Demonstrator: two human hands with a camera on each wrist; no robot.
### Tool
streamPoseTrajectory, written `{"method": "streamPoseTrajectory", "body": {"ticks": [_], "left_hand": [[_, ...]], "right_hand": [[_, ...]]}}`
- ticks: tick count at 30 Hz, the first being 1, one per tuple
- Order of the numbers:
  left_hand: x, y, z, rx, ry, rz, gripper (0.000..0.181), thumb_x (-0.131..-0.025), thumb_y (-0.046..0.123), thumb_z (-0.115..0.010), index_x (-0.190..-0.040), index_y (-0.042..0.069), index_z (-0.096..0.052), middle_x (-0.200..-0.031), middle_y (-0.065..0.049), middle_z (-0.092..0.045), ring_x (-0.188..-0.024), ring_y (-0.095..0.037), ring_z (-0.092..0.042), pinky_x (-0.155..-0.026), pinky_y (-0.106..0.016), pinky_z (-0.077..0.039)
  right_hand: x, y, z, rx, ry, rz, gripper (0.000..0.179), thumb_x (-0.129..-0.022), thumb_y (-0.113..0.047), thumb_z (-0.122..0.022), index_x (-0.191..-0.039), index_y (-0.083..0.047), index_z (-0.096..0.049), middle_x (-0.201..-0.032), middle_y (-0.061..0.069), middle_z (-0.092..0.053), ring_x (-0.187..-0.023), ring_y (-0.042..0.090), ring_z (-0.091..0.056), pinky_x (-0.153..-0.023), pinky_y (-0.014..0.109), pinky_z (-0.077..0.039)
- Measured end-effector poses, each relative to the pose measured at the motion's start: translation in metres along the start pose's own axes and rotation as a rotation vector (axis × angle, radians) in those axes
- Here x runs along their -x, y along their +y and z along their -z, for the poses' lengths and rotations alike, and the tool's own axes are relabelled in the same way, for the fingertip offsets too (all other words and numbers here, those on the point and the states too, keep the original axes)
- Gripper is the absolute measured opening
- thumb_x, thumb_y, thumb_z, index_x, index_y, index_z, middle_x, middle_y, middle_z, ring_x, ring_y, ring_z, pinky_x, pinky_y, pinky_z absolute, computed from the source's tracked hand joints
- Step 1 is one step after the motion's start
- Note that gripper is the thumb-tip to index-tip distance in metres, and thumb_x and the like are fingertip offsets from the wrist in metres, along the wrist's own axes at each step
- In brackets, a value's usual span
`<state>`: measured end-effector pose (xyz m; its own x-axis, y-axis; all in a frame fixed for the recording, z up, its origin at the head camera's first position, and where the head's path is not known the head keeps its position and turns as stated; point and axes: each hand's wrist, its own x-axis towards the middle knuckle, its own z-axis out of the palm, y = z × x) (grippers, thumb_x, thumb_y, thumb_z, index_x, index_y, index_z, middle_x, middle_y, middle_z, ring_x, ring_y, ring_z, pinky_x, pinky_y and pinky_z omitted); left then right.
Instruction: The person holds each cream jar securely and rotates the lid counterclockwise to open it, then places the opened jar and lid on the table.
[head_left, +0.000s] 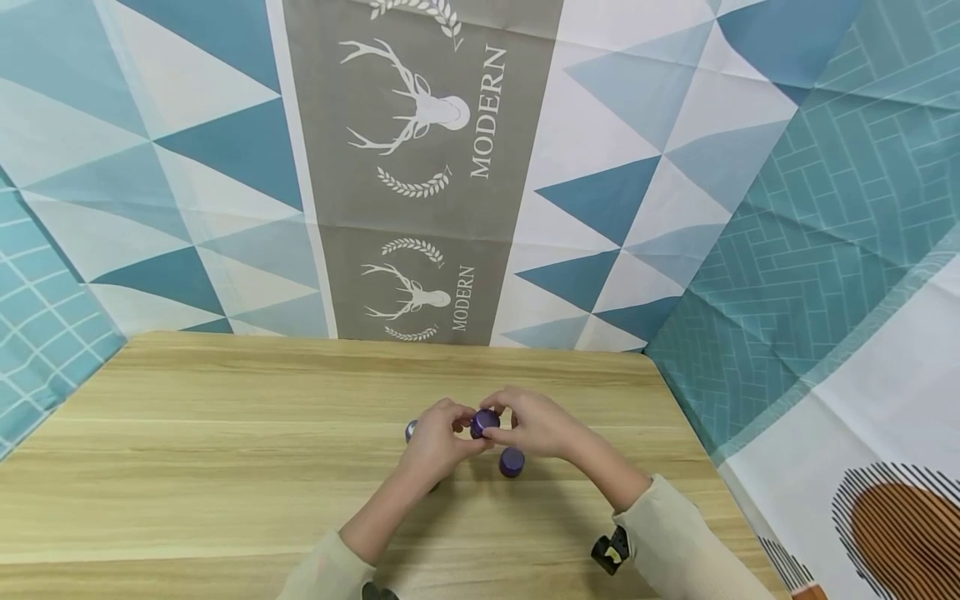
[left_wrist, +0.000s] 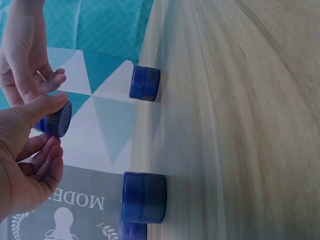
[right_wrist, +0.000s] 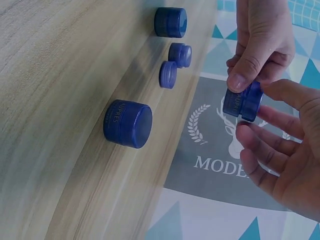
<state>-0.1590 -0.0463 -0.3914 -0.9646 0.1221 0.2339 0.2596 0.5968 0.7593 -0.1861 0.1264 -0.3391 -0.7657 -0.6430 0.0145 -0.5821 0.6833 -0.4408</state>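
Above the table, both hands are on one small dark-blue jar [head_left: 485,423], purplish in the head view. My left hand [head_left: 438,446] pinches its body between thumb and fingers. The fingers of my right hand [head_left: 536,425] are at the lid [right_wrist: 253,101], thumb on one side and fingertips on the other. A narrow gap shows between lid and body in the right wrist view. Below the hands, a closed jar [right_wrist: 128,124] stands on the table, nearest my right hand. Part of another jar [head_left: 411,429] shows beyond my left hand, which hides the rest.
On the wooden table [head_left: 225,467] there are also a closed jar [right_wrist: 170,22], a jar without its lid [right_wrist: 180,55] and a loose lid [right_wrist: 168,75] beside it. Patterned cloth [head_left: 420,167] hangs along the table's far edge, with teal cloth [head_left: 847,167] on the right.
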Motion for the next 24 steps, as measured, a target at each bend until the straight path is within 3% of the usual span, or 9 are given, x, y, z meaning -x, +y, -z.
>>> {"method": "streamPoseTrajectory", "body": {"ticks": [7, 12, 18, 24], "left_hand": [[-0.0001, -0.0005, -0.0015, -0.015, -0.004, -0.015, 0.034, -0.068, 0.03, -0.081, -0.091, 0.007, -0.07, -0.086, -0.004, -0.061, -0.08, -0.019, -0.056, -0.068, -0.026, -0.046], [0.0003, -0.0001, -0.001, -0.014, -0.005, -0.02, 0.032, -0.069, 0.03, -0.081, -0.091, 0.009, -0.071, -0.086, -0.006, -0.061, -0.08, -0.02, -0.056, -0.069, -0.027, -0.046], [-0.0001, 0.0011, 0.0, -0.024, -0.004, -0.016, 0.033, -0.069, 0.031, -0.081, -0.093, 0.011, -0.071, -0.088, -0.003, -0.061, -0.081, -0.015, -0.055, -0.071, -0.028, -0.047], [-0.0003, 0.0008, -0.001, -0.011, -0.001, -0.018, 0.033, -0.069, 0.03, -0.081, -0.093, 0.01, -0.071, -0.087, -0.003, -0.061, -0.08, -0.016, -0.056, -0.071, -0.027, -0.048]], "right_hand": [[0.0014, -0.0008, 0.0015, -0.003, -0.019, 0.056, 0.036, -0.085, -0.015, -0.066, -0.121, -0.013, -0.061, -0.113, 0.004, -0.064, -0.065, 0.009, -0.052, -0.056, 0.019, -0.045], [0.0022, -0.0003, 0.0017, 0.002, -0.005, 0.008, 0.041, -0.088, -0.023, -0.063, -0.126, -0.012, -0.056, -0.116, 0.005, -0.062, -0.067, 0.007, -0.052, -0.058, 0.02, -0.046], [-0.0005, 0.0, 0.0004, 0.012, 0.059, -0.062, 0.036, -0.09, -0.038, -0.06, -0.113, -0.011, -0.065, -0.094, 0.001, -0.066, -0.07, 0.006, -0.053, -0.061, 0.023, -0.044], [-0.0012, -0.0015, 0.0026, 0.037, 0.031, -0.011, 0.031, -0.085, -0.024, -0.066, -0.111, -0.009, -0.066, -0.087, -0.001, -0.066, -0.068, 0.008, -0.054, -0.057, 0.02, -0.044]]}}
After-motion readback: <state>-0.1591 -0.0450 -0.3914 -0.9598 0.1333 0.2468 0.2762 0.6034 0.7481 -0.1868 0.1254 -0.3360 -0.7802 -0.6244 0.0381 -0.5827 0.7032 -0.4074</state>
